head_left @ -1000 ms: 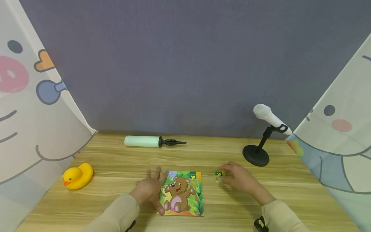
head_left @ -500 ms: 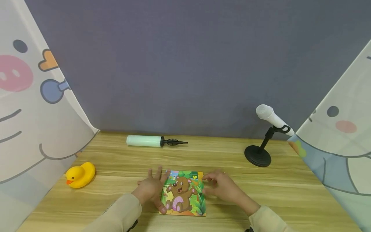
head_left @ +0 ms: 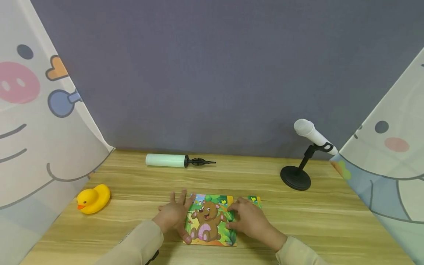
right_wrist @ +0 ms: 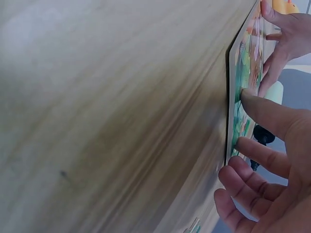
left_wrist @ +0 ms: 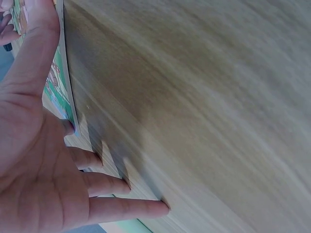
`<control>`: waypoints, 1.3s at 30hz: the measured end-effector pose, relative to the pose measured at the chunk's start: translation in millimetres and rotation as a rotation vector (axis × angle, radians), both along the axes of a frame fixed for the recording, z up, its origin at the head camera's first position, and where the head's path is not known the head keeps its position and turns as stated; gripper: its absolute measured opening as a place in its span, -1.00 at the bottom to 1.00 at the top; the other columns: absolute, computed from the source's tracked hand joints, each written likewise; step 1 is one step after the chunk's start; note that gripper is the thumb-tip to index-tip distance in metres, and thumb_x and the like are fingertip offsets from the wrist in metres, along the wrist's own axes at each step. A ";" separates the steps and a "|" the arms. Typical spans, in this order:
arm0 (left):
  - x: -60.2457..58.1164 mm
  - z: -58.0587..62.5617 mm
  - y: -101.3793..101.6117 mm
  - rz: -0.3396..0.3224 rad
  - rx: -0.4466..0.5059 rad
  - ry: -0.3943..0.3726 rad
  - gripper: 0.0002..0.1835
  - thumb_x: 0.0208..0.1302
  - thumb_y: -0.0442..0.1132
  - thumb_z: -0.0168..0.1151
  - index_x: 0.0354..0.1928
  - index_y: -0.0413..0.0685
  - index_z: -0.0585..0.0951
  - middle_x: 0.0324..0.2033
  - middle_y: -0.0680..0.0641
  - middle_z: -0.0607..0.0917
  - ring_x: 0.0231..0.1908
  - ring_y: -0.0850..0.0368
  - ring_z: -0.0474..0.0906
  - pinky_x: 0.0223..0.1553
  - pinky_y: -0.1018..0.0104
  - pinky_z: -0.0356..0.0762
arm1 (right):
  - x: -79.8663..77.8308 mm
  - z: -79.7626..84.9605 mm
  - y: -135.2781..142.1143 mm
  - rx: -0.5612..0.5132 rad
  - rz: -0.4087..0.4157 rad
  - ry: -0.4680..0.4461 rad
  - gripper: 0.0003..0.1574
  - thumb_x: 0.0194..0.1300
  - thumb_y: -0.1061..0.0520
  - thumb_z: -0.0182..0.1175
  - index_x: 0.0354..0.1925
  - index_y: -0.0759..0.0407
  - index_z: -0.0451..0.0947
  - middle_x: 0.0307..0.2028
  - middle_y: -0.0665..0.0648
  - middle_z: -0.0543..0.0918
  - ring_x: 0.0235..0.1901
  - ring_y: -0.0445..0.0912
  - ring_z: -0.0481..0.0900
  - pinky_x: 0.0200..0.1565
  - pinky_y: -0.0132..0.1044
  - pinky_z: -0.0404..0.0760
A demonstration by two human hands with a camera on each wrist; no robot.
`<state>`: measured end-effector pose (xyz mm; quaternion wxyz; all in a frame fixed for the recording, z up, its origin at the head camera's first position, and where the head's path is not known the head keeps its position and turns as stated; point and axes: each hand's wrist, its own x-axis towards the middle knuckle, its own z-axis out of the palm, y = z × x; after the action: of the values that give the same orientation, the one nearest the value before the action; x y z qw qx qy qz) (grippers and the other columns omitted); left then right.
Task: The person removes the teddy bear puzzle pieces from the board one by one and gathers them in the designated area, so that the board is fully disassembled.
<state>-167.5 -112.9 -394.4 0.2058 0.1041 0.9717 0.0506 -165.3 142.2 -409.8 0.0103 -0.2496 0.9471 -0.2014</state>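
A square bear picture puzzle (head_left: 207, 221) lies flat on the wooden table. My left hand (head_left: 173, 216) is spread at its left side, its thumb by the near left corner and index finger by the far one. The other fingers (left_wrist: 129, 208) rest straight on the table in the left wrist view. My right hand (head_left: 250, 219) reaches over the puzzle's right edge. In the right wrist view its thumb and index fingertip touch the picture, set apart, while the other fingers curve loosely outside the board. Just behind this hand lies a loose green puzzle piece (head_left: 254, 199), partly hidden.
A yellow rubber duck (head_left: 94, 199) sits at the left. Toward the back lies a pale green balloon pump (head_left: 167, 160) with a black nozzle. A white microphone (head_left: 313, 132) leans on a black stand (head_left: 296, 178) at the right. A grey panel (head_left: 212, 77) rises behind the table.
My right hand has moved left from the loose green piece onto the puzzle's right part. The left hand stays spread at the left edge. The head view has shifted slightly.
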 end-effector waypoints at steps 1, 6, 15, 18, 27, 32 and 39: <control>0.1 -0.2 -0.2 0.000 0.003 0.002 0.49 -0.44 0.13 0.67 0.61 -0.04 0.02 0.56 -0.39 -0.04 0.45 -0.61 -0.12 0.05 -0.66 0.29 | 0.2 -0.1 -0.1 -0.006 -0.002 -0.002 -0.48 -0.01 -0.09 0.61 -0.12 0.12 0.72 -0.22 -0.03 0.59 -0.28 -0.15 0.48 -0.26 -0.18 0.61; 0.2 -1.1 -1.2 -0.004 0.003 0.011 0.49 -0.45 0.13 0.67 0.61 -0.05 0.03 0.55 -0.39 -0.02 0.45 -0.61 -0.11 0.04 -0.65 0.31 | 0.3 -1.0 -0.3 -0.031 -0.015 -0.024 -0.48 -0.01 -0.09 0.61 -0.15 0.06 0.62 -0.23 -0.03 0.55 -0.29 -0.13 0.45 -0.30 -0.17 0.58; -1.0 -0.5 -0.2 -0.011 -0.021 0.012 0.50 -0.44 0.16 0.67 0.61 -0.03 0.02 0.56 -0.37 -0.03 0.46 -0.59 -0.09 0.04 -0.63 0.34 | -1.0 -1.0 -1.1 0.013 -0.004 0.025 -0.45 -0.03 -0.12 0.61 -0.17 0.00 0.56 -0.24 -0.05 0.55 -0.27 -0.14 0.49 -0.35 -0.20 0.57; -1.1 -0.3 -0.7 -0.013 -0.021 0.010 0.49 -0.43 0.17 0.66 0.61 -0.03 0.02 0.56 -0.38 -0.03 0.46 -0.59 -0.09 0.05 -0.63 0.34 | -1.5 -0.6 -0.4 0.055 0.019 0.076 -0.46 -0.03 -0.15 0.60 -0.18 0.03 0.61 -0.27 -0.07 0.54 -0.32 -0.16 0.48 -0.41 -0.29 0.53; -0.3 1.5 0.7 -0.009 -0.023 0.012 0.49 -0.42 0.15 0.68 0.61 -0.03 0.02 0.56 -0.37 -0.02 0.46 -0.58 -0.08 0.05 -0.62 0.34 | -1.4 0.7 3.6 0.062 0.030 0.074 -0.45 0.01 -0.23 0.56 -0.17 0.08 0.66 -0.27 -0.05 0.53 -0.32 -0.15 0.50 -0.36 -0.23 0.59; -0.7 0.6 -0.4 -0.012 -0.022 0.013 0.50 -0.43 0.16 0.67 0.61 -0.04 0.01 0.56 -0.37 -0.02 0.46 -0.59 -0.09 0.05 -0.62 0.34 | -4.8 2.9 3.8 0.059 0.047 0.059 -0.45 0.00 -0.22 0.57 -0.17 0.07 0.68 -0.25 -0.05 0.53 -0.36 -0.20 0.47 -0.38 -0.26 0.56; -0.9 -1.3 -0.7 -0.012 -0.025 0.012 0.50 -0.44 0.17 0.67 0.61 -0.04 0.01 0.56 -0.38 -0.03 0.45 -0.61 -0.09 0.04 -0.63 0.34 | -12.0 3.6 2.0 0.082 0.062 0.045 -0.49 0.08 -0.15 0.55 -0.12 0.11 0.70 -0.25 -0.04 0.54 -0.38 -0.21 0.44 -0.37 -0.26 0.55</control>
<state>-168.5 -113.7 -395.7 0.2013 0.1076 0.9729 0.0368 -177.3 144.2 -406.3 0.0054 -0.2826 0.9464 -0.1563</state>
